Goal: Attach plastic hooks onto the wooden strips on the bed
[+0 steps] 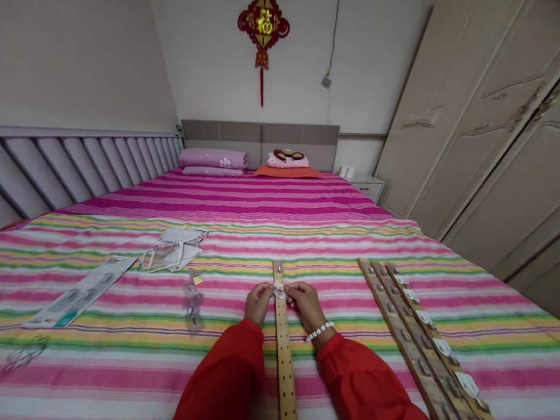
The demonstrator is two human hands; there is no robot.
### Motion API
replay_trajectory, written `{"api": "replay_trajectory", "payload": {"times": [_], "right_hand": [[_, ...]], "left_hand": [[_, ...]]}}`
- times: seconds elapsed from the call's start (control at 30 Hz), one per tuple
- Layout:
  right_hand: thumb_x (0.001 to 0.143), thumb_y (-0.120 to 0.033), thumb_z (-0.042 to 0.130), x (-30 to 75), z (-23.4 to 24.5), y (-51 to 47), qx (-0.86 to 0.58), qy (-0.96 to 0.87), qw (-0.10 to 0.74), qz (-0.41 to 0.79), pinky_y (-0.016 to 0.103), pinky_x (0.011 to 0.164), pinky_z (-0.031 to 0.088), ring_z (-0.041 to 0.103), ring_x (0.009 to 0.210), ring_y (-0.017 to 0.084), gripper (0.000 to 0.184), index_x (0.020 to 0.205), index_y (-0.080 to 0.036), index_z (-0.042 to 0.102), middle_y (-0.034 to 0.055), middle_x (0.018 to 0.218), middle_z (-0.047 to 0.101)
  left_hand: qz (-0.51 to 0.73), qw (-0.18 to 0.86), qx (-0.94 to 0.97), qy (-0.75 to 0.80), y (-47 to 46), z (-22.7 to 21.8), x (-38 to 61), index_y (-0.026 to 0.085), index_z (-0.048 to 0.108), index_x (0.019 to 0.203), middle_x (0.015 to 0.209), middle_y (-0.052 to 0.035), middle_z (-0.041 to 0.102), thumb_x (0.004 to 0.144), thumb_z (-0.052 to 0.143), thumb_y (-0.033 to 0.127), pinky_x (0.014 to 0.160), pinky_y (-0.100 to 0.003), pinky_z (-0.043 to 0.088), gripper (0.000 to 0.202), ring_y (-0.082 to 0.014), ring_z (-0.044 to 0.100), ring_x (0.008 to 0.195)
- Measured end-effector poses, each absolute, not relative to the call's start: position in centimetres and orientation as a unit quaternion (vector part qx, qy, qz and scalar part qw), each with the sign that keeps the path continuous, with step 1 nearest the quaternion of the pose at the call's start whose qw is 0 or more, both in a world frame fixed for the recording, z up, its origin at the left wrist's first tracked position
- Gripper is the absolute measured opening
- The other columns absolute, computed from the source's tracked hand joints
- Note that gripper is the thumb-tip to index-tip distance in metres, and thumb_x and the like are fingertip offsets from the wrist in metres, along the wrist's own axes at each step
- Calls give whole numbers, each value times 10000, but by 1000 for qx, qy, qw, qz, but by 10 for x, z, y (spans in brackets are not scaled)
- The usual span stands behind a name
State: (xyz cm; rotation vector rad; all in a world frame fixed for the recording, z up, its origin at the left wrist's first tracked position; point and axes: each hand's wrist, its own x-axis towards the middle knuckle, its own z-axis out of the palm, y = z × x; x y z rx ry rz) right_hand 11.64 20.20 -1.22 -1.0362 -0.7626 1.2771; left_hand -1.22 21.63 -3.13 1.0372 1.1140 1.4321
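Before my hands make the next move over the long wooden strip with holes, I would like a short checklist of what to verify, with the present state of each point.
1. Grip: the left hand and the right hand pinch the small clear piece from either side. Ok.
2. Place: the piece sits over the long pale wooden strip with holes, near its far end. Ok.
3. The strip lies flat and straight on the striped bed sheet. Ok.
4. Piece lined up with a hole: too small to see. Cannot tell.
5. The wooden strips with clear pieces at the right lie apart from both hands. Ok.
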Motion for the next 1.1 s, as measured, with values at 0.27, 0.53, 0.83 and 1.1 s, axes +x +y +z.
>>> {"api": "replay_trajectory", "payload": {"times": [0.27, 0.53, 0.83, 1.1], "right_hand": [[523, -198, 751, 113, -16, 203, -458, -269, 626, 571, 227, 460, 500, 580, 446, 112, 158, 598, -146, 622, -1, 507, 624], [540, -156, 691, 105, -15, 203, -487, -275, 630, 539, 186, 367, 384, 490, 365, 79, 103, 594, -149, 603, -35, 422, 569], [537, -209, 667, 103, -13, 202, -493, -299, 627, 523, 190, 357, 314, 437, 350, 75, 137, 653, -159, 614, -57, 407, 541], [558, -284, 650, 100, -11, 202, -492, -351, 619, 502, 203, 360, 321, 439, 366, 93, 167, 676, -178, 600, -74, 420, 510]], "left_hand": [[597, 531, 412, 438, 216, -29, -10, 144, 705, 857, 748, -24, 664, 516, 771, 406, 728, -277, 452, 435, -140, 582, 711], [590, 532, 409, 449, 213, -24, -9, 141, 694, 835, 685, 18, 596, 446, 804, 287, 624, -229, 450, 431, -80, 526, 592], [597, 529, 414, 438, 214, -26, -9, 137, 692, 832, 664, 10, 621, 493, 791, 338, 639, -233, 459, 407, -102, 566, 625], [601, 573, 361, 425, 218, -34, -14, 129, 716, 870, 697, -38, 692, 493, 814, 421, 592, -228, 436, 487, -102, 568, 584]]}}
